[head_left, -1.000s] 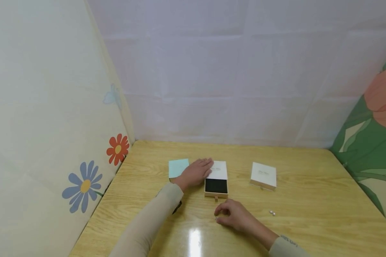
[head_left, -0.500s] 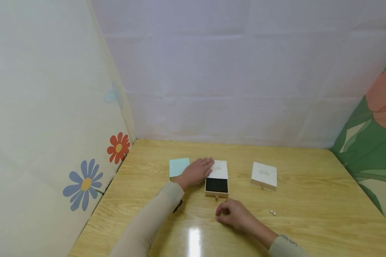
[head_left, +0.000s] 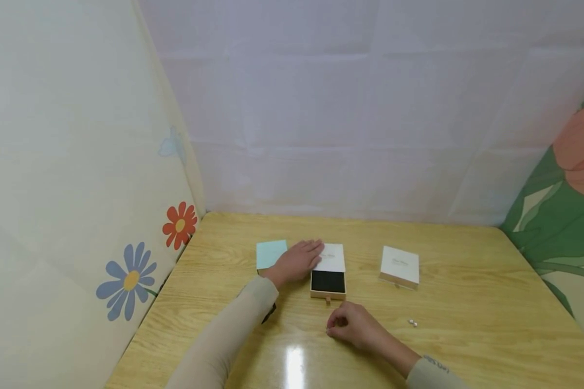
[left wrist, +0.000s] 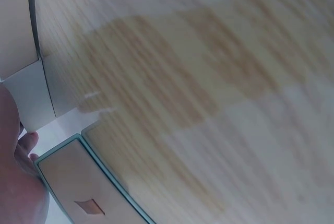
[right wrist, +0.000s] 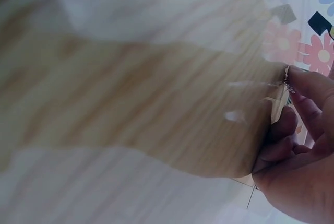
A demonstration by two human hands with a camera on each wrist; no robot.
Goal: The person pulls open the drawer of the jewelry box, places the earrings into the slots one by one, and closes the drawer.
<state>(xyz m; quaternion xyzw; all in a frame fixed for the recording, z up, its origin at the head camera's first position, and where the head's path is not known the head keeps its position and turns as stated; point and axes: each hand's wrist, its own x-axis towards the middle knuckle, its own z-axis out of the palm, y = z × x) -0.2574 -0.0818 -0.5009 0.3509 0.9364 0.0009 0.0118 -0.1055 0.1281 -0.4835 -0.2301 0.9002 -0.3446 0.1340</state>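
My left hand point(head_left: 298, 261) lies with extended fingers over the left side of a white lettered box point(head_left: 332, 257). A drawer point(head_left: 328, 295) with a black padded inside and a small pull tab stands pulled out of that box toward me. In front of the drawer, my right hand point(head_left: 357, 325) is low at the table with thumb and forefinger together. They pinch a tiny sparkling piece of jewellery point(right wrist: 286, 77) in the right wrist view; its exact kind cannot be made out.
A turquoise box point(head_left: 271, 254) stands left of my left hand. Another white lettered box point(head_left: 399, 265) sits farther right, shut. Two small pearly pieces point(head_left: 412, 323) lie on the wooden table point(head_left: 467, 302) right of my right hand. Floral cloths hang at both sides.
Thumb and forefinger of my right hand have come closer together around the tiny piece at the table. My left hand stays on the box.
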